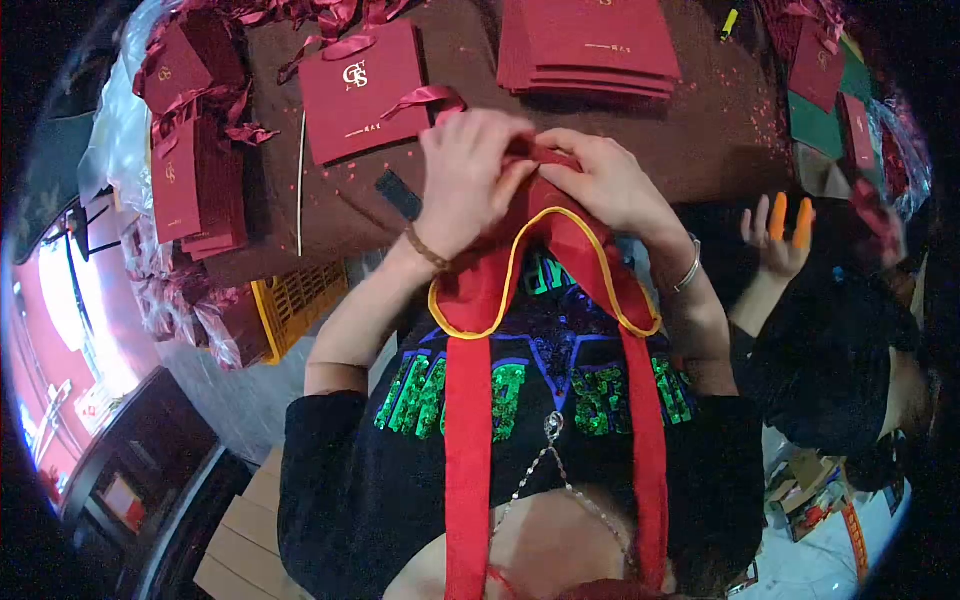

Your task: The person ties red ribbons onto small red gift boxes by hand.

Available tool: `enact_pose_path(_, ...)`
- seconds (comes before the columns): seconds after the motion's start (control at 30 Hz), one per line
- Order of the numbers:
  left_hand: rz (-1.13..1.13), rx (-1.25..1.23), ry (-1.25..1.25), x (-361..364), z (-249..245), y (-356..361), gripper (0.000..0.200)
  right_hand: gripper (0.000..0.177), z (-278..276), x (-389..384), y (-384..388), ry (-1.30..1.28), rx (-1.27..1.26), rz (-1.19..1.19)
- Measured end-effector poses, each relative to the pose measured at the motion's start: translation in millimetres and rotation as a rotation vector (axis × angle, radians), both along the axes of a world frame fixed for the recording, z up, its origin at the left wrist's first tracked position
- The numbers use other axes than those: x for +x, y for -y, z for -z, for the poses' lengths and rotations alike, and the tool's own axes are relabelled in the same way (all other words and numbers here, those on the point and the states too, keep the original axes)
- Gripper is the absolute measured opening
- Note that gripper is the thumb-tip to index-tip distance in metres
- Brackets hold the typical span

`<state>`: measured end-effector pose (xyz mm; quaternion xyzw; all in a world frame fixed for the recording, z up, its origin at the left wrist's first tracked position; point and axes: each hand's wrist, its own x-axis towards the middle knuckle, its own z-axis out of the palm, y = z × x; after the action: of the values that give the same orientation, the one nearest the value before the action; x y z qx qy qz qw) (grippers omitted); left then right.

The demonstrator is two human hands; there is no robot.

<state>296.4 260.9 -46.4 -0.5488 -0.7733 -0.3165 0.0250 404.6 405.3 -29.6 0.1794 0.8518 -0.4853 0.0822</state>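
Observation:
My left hand (470, 175) and my right hand (605, 185) meet at the table's near edge, fingers pinched close together. Both grip a dark red strip (555, 158), largely covered by the fingers; I cannot tell whether it is ribbon or part of a bag. Just below the hands hangs my red apron (575, 240) with yellow piping. Beyond my left hand lies a dark red gift bag (365, 95) with gold lettering, its ribbon loop (430, 100) close to the knuckles.
A stack of red bags (600, 50) lies at the back, and more bags (190, 170) with ribbons crowd the left. A white stick (301, 185) and a dark strip (398, 193) are on the brown tablecloth (720, 130). A co-worker's hand (780, 240) with orange finger covers is at right.

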Motion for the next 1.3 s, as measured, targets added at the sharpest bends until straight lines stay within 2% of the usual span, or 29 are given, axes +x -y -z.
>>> enact_pose_path(0.1,0.047,-0.07,0.096,-15.4,-1.5,4.9,0.032,0.027,-1.7,-1.2,-1.1,-0.01,-0.142,0.0)
enact_pose_path(0.17,0.086,-0.096,0.213,-19.9,-4.0,5.2,0.032,0.024,-2.1,-0.9,0.5,-0.067,-0.091,-0.037)
enact_pose_path(0.23,0.095,-0.139,0.227,-20.7,-6.1,4.2,0.032,0.024,-3.7,4.3,4.1,-0.036,0.237,-0.079)
enact_pose_path(0.27,0.125,-0.146,0.253,-21.3,-5.8,3.5,0.031,0.024,-4.3,6.2,5.9,-0.034,0.239,-0.08)
enact_pose_path(0.33,0.188,-0.186,0.293,-25.0,-10.8,2.1,0.025,0.025,-3.8,10.5,9.1,-0.102,0.569,-0.186)
enact_pose_path(0.37,0.188,-0.186,0.296,-30.1,-11.3,2.3,0.025,0.025,-2.1,11.7,9.2,-0.1,0.568,-0.187)
enact_pose_path(0.43,0.246,-0.29,0.142,-41.9,-10.2,0.9,0.025,0.022,1.7,13.2,10.4,-0.199,0.503,-0.146)
enact_pose_path(0.5,0.289,-0.318,0.132,-52.0,-12.3,-5.0,0.028,0.021,5.2,13.1,12.7,-0.257,0.499,-0.146)
enact_pose_path(0.57,0.586,-0.542,0.461,-70.8,-16.9,-15.2,0.021,0.02,5.7,12.5,15.0,-0.312,0.498,-0.15)
enact_pose_path(0.6,0.613,-0.654,0.575,-74.3,-27.6,-22.3,0.021,0.019,4.6,11.7,15.6,-0.327,0.499,-0.165)
enact_pose_path(0.63,0.612,-0.65,0.573,-77.1,-23.7,-28.4,0.021,0.018,3.2,10.9,15.3,-0.342,0.5,-0.179)
enact_pose_path(0.7,0.776,-0.894,0.835,-85.7,-11.3,-40.7,0.02,0.018,-0.6,10.1,14.6,-0.327,0.476,-0.182)
enact_pose_path(0.87,0.774,-0.901,0.861,-84.5,-14.8,-46.0,0.018,0.017,0.3,6.4,18.0,-0.321,0.463,-0.192)
enact_pose_path(0.93,0.796,-1.099,0.965,-83.8,-25.2,-51.9,0.017,0.017,-0.9,4.4,17.4,-0.321,0.467,-0.222)
enact_pose_path(0.97,0.792,-1.095,0.968,-84.1,-21.7,-52.3,0.017,0.017,-1.5,3.7,17.2,-0.322,0.467,-0.228)
enact_pose_path(1.03,0.923,-1.018,1.024,-85.0,-12.9,-53.4,0.016,0.016,-3.7,3.5,17.0,-0.3,0.464,-0.228)
enact_pose_path(1.07,0.812,-1.089,0.916,-81.5,-23.5,-54.3,0.016,0.016,-5.0,3.7,16.4,-0.303,0.463,-0.231)
enact_pose_path(1.1,0.81,-1.089,0.914,-82.0,-15.2,-52.2,0.016,0.016,-6.1,4.9,15.3,-0.295,0.444,-0.207)
enact_pose_path(1.17,0.909,-0.704,0.921,-81.1,3.5,-46.3,0.017,0.016,-3.2,6.2,14.4,-0.285,0.424,-0.18)
enact_pose_path(1.23,0.853,-0.714,0.962,-78.7,7.2,-40.5,0.019,0.021,5.2,6.2,13.5,-0.362,0.399,-0.199)
enact_pose_path(1.3,0.779,-0.616,0.937,-77.5,5.3,-35.6,0.019,0.019,3.6,6.9,12.9,-0.37,0.4,-0.2)
